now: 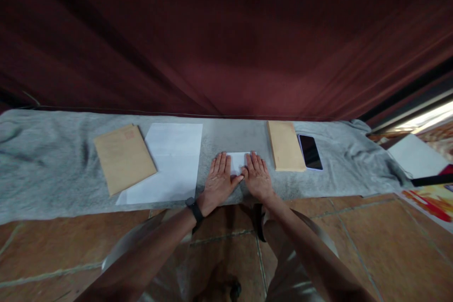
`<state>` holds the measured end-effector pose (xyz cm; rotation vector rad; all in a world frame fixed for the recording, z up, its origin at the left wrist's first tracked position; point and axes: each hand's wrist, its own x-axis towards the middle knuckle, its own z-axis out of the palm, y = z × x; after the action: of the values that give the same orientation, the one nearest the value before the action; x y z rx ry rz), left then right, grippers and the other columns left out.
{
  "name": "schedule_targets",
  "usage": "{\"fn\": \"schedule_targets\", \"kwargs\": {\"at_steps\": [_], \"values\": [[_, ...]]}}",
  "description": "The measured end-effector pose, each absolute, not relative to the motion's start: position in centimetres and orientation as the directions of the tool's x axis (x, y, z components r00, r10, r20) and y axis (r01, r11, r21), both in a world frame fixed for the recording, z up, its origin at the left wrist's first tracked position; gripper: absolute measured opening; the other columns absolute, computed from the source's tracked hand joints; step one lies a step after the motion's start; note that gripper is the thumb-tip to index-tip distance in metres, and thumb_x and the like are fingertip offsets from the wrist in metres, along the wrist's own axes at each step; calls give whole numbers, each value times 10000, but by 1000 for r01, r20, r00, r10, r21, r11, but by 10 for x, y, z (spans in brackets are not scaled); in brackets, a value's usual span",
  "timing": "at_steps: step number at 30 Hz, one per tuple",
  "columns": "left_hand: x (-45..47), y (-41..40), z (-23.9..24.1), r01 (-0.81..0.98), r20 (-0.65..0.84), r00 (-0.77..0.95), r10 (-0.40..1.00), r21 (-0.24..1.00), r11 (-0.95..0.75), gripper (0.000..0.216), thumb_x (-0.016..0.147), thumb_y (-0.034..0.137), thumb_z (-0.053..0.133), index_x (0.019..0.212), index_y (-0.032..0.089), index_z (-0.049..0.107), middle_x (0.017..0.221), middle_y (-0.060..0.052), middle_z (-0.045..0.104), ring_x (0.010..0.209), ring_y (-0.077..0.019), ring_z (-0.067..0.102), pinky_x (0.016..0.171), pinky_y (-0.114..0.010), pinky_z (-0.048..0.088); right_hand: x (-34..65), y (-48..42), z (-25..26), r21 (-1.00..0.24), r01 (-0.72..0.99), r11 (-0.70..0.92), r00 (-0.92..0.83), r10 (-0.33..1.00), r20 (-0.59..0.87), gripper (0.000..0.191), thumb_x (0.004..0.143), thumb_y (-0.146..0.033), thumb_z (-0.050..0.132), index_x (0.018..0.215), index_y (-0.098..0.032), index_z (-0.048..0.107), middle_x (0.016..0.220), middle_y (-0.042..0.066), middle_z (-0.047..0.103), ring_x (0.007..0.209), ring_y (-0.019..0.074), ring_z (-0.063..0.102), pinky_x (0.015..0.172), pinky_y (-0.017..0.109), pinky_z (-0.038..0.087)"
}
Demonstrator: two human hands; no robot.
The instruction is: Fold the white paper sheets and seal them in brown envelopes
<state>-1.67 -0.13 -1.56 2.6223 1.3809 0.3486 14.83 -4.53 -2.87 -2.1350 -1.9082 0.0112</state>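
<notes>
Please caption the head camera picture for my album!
Left hand and right hand rest on small white paper atop grey cloth.

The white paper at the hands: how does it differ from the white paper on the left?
The handled paper looks much smaller than the left paper. The left hand and right hand touch the handled paper, but not the left paper. A brown envelope overlaps the left paper, not the handled paper. Both are white.

The left hand (218, 183) and right hand (258, 179) lie flat over a small white paper (238, 161); brown envelopes (124, 158) overlap white sheets (177, 160) over left, a phone (310, 152) sits beside a brown stack (286, 146) right.
</notes>
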Motion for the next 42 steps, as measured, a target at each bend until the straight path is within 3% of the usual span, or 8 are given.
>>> {"fn": "schedule_targets", "kwargs": {"at_steps": [7,12,19,24,32,42], "values": [[-26,8,-5,743,38,644,764,203,-637,786,920,569,596,1531,106,422,1626,-219,354,1545,-397,230,1238,-574,248,174,-20,-13,-299,946,-128,165,981,103,465,1045,-276,364,1475,-184,515,1534,121,518,1407,266,447,1173,477,314],[-27,10,0,730,10,669,743,182,-659,748,946,514,583,1532,80,418,1638,-227,322,1557,-373,204,1248,-555,230,179,-14,-7,-299,944,-136,172,981,95,422,1026,-248,402,1406,-181,572,1427,122,590,1286,262,534,1153,441,321],[-27,7,-2,735,20,666,746,157,-660,697,974,468,532,1537,76,407,1645,-220,307,1557,-354,217,1256,-549,207,179,-19,-7,-266,953,-143,172,981,90,426,1025,-252,407,1420,-188,556,1399,131,592,1233,271,556,1145,447,324],[-25,4,-1,741,20,660,751,152,-654,648,992,426,490,1523,59,425,1635,-234,317,1546,-357,248,1257,-556,201,174,-21,-5,-281,954,-105,141,984,109,456,1039,-239,365,1454,-136,523,1475,152,553,1365,269,487,1219,481,256],[-17,5,-19,667,177,697,695,196,-719,571,1000,192,291,1523,-15,387,1602,-239,383,1546,-288,266,1249,-511,288,138,-31,-15,-404,900,167,-108,980,166,539,1090,-362,265,1525,-104,452,1586,127,458,1486,208,391,1255,413,286],[-6,4,-29,727,220,625,749,186,-661,576,1012,244,322,1536,15,390,1621,-219,359,1550,-308,246,1255,-515,266,141,-35,-30,-243,969,42,12,976,215,519,1091,-380,325,1523,-134,471,1619,122,390,1510,251,360,1258,442,252]]}}
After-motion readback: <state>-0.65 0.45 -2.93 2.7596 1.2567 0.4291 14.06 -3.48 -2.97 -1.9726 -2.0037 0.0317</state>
